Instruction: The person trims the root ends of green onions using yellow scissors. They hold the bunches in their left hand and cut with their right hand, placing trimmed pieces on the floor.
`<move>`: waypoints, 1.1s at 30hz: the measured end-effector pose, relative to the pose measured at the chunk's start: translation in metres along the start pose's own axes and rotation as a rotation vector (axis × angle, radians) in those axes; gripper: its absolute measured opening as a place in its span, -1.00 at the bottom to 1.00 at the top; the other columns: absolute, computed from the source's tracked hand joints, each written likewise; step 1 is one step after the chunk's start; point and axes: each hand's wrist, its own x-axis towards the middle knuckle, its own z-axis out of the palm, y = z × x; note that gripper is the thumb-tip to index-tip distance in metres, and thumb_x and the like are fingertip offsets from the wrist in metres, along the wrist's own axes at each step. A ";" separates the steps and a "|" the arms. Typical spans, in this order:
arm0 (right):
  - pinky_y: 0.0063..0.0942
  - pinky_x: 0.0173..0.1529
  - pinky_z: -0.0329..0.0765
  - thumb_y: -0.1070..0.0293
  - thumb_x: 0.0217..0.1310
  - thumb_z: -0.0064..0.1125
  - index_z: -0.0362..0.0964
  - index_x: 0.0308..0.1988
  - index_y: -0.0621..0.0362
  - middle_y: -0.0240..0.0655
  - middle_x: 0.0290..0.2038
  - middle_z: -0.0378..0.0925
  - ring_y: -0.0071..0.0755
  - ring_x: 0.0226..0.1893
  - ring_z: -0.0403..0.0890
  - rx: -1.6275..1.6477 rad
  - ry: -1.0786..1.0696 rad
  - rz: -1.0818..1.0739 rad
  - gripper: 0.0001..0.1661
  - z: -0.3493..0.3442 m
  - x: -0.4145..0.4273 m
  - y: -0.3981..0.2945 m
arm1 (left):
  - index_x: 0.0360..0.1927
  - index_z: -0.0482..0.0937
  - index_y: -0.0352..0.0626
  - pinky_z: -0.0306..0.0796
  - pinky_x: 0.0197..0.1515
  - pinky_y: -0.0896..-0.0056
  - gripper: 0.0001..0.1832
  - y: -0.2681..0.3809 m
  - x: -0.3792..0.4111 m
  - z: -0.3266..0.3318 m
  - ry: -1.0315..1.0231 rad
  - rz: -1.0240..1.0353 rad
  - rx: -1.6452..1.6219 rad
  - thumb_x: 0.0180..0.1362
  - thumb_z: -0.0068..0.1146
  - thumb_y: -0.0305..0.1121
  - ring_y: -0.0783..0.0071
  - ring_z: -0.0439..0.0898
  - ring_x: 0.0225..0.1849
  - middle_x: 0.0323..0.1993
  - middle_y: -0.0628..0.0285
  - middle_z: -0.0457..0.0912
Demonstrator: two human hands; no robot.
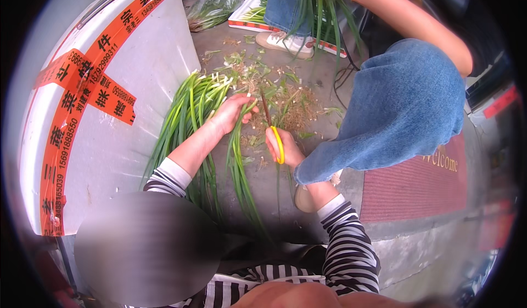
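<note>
My left hand [236, 112] is closed around a few long green onions [239, 160], their white ends up by the fingertips and the leaves hanging down towards me. In my right hand [286, 147] is a pair of scissors [280, 143] with yellow handles, its rusty blades pointing away from me beside the held white ends. A large pile of green onions [185, 106] lies on the ground to the left, under my left forearm. Cut roots and leaf scraps [294, 106] cover the ground just beyond my hands.
A white foam box [152, 57] with orange printed tape stands at the left. Another person in jeans [403, 106] sits at the right, holding green onions [317, 11]. Behind are a shallow foam tray [251, 25] and a plastic bag of onions [216, 5]. A red doormat [411, 193] lies right.
</note>
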 end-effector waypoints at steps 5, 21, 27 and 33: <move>-0.41 -0.56 0.35 -0.11 0.29 -0.09 0.33 -0.43 0.18 -0.28 -0.64 0.39 -0.37 -0.67 0.44 -0.397 0.017 -0.071 -0.46 -0.007 0.009 0.014 | -0.13 0.37 -0.19 0.22 -0.57 0.60 -0.83 -0.022 0.017 -0.008 0.073 0.134 0.279 0.32 -0.20 -0.34 0.59 0.34 -0.60 -0.45 0.18 0.54; -0.01 -0.35 0.39 -0.15 0.24 -0.10 0.39 -0.46 0.24 0.07 -0.57 0.46 0.23 -0.44 0.53 -0.833 0.051 -0.152 -0.39 -0.013 0.001 -0.020 | -0.09 0.48 -0.29 0.28 -0.49 0.59 -0.76 -0.029 0.012 0.002 0.153 0.196 0.641 0.28 -0.07 -0.36 0.67 0.35 -0.54 -0.53 0.39 0.44; -0.03 -0.38 0.39 -0.10 0.25 -0.07 0.38 -0.48 0.24 0.06 -0.60 0.45 0.21 -0.45 0.52 -0.868 -0.005 -0.135 -0.43 -0.019 0.005 -0.015 | -0.11 0.50 -0.23 0.18 -0.57 0.68 -0.79 -0.016 0.006 0.001 0.053 0.082 0.645 0.30 -0.08 -0.36 0.72 0.30 -0.59 -0.57 0.44 0.38; -0.17 -0.49 0.39 -0.09 0.24 -0.01 0.37 -0.53 0.22 -0.03 -0.67 0.42 0.03 -0.62 0.49 -0.719 -0.010 -0.290 -0.43 -0.021 0.009 0.001 | -0.12 0.51 -0.21 0.12 -0.65 0.67 -0.80 -0.007 0.004 -0.009 0.010 -0.049 0.575 0.29 -0.07 -0.37 0.73 0.27 -0.65 -0.61 0.44 0.39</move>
